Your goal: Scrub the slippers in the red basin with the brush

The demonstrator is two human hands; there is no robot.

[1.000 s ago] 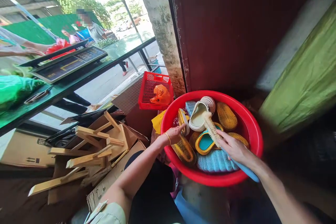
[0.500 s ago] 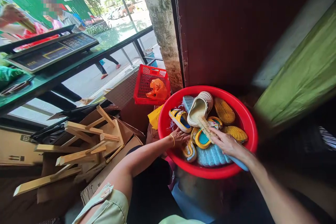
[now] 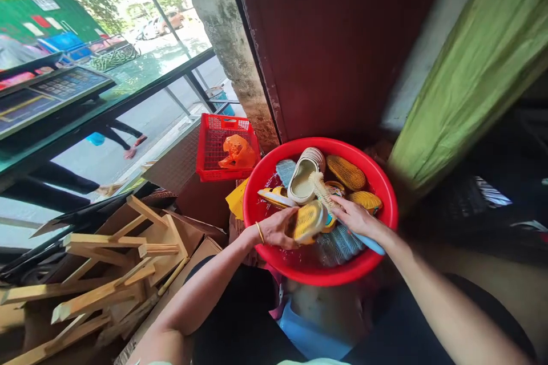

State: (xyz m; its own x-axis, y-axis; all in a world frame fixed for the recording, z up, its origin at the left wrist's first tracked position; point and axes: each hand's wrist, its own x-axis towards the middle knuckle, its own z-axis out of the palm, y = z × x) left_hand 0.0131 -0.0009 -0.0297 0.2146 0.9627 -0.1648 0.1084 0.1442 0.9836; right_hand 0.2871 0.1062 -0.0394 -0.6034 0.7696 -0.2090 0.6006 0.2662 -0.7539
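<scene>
Broadly, a maroon door (image 3: 334, 40) and a concrete pillar (image 3: 225, 40) fill the middle of the view, with a green cloth (image 3: 462, 68) hanging to the right. To the left, a dark-edged counter (image 3: 128, 82) carries a scale (image 3: 55, 94), and a passer-by's legs (image 3: 120, 137) show beyond it. Wooden frames (image 3: 120, 274) lie on cardboard low on the left, and a red crate (image 3: 226, 145) holding an orange bag (image 3: 237, 153) sits just behind the work.

A red basin (image 3: 319, 141) stands low between the person's knees, probably placed there so both arms reach it easily. Reddish-looking water shows around a heap of footwear: a cream slipper (image 3: 302, 177), a slipper with an orange sole (image 3: 346, 173), a yellow-and-blue slipper (image 3: 276, 197) and a pale blue knit shoe (image 3: 338, 245).

Above the middle of the basin, the left hand (image 3: 278, 227) closes around a yellow slipper (image 3: 308, 222), turning its sole up and toward the right hand. The right hand (image 3: 355, 218) is pressed around a brush (image 3: 368, 243), whose pale bristles (image 3: 319, 191) stand just beside the slipper. The fingers seem to hold its back from above, though the exact hold is hard to make out.
</scene>
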